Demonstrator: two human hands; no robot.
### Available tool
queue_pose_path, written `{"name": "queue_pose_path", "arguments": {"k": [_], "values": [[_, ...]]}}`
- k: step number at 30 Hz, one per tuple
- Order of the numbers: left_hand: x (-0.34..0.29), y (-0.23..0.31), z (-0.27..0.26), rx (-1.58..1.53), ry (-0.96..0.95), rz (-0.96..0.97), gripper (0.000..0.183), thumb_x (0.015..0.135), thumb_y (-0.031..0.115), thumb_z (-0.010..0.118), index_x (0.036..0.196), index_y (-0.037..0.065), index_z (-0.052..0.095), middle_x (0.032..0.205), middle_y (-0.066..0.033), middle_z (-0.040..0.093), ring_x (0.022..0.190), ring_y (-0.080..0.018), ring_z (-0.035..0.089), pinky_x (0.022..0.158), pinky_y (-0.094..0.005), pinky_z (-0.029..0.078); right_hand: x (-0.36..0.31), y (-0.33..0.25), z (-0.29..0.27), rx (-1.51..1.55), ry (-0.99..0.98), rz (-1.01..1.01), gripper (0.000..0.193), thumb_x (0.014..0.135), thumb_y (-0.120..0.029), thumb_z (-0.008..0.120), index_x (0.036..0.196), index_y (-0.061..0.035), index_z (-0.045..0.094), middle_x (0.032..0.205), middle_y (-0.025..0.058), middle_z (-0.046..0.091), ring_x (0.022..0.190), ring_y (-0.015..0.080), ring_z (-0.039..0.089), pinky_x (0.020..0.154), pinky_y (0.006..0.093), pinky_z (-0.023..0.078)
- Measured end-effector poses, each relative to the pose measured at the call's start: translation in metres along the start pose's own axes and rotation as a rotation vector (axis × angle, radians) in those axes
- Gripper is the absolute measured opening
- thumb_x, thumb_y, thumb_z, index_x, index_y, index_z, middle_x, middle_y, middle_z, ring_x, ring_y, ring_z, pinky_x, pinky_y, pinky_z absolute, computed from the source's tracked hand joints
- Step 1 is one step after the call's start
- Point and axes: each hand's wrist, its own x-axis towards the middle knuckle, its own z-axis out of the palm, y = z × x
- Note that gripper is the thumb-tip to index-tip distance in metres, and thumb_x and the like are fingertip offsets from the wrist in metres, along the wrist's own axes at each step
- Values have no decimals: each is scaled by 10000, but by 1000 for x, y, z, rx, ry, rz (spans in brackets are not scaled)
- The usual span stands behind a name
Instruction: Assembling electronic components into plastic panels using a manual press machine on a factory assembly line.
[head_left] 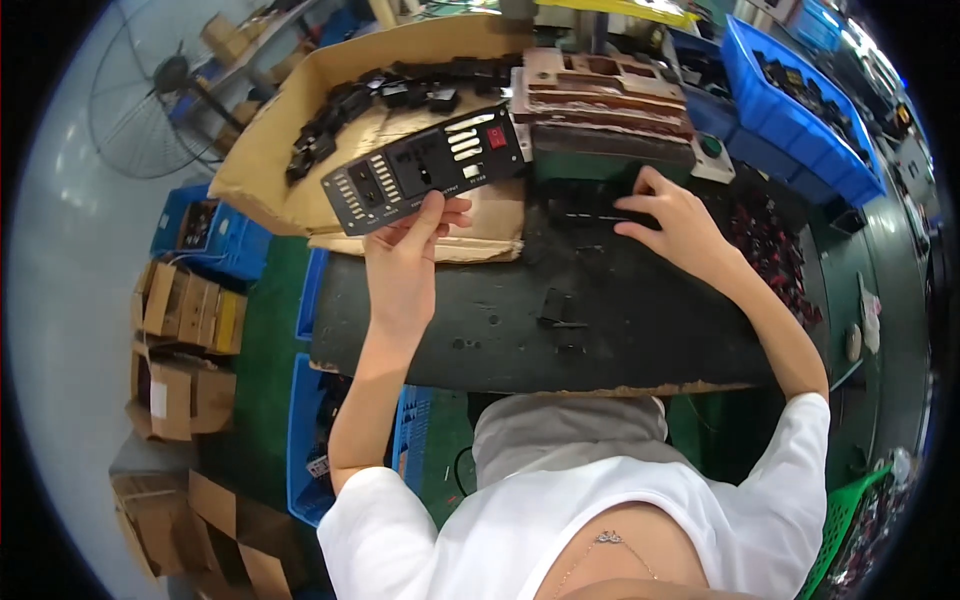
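My left hand [405, 270] is closed on the lower edge of a black panel [410, 200], thumb on its front face. The panel is held tilted above the table, its right end raised close to the fixture. Rows of slots, socket openings and a red rocker switch [496, 137] show on it. At the foot of the block-like fixture [610, 110] lies a dark flat piece [585, 210], hard to make out against the table. My right hand [680, 220] is at that piece's right end, thumb and forefinger apart on either side of it; no firm grip shows.
Black parts [350, 105] line an open cardboard box [265, 150] at the back left. Blue bins [800, 130] of parts stand at the back right. A small black piece [553, 305] lies on the dark table [450, 340]. Reddish-black parts [775, 245] are heaped at the right.
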Motion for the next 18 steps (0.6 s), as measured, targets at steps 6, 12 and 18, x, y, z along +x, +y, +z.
{"name": "queue_pose_path", "arguments": {"k": [6, 12, 18], "values": [[-10, -1, -26, 13, 156, -16, 124, 849, 85, 607, 943, 7, 624, 828, -110, 667, 716, -141, 616, 667, -230, 440, 6, -3, 2, -12, -49, -10, 240, 730, -170, 699, 890, 2, 654, 873, 104, 494, 793, 280, 554, 696, 361, 449], [-17, 5, -44, -11, 255, 55, 133, 853, 85, 606, 952, -4, 614, 845, -120, 657, 733, -142, 600, 688, -252, 459, 10, -1, -6, -8, -62, -23, 235, 723, -167, 705, 895, -14, 659, 867, 99, 493, 787, 274, 550, 699, 353, 449], [-26, 14, -55, -86, 463, 229, 151, 862, 83, 594, 955, -36, 598, 867, -115, 637, 726, -171, 602, 742, -272, 497, 17, -2, -11, -38, 13, -90, 183, 757, -120, 663, 892, 2, 650, 874, 95, 509, 815, 265, 548, 730, 349, 446]]}}
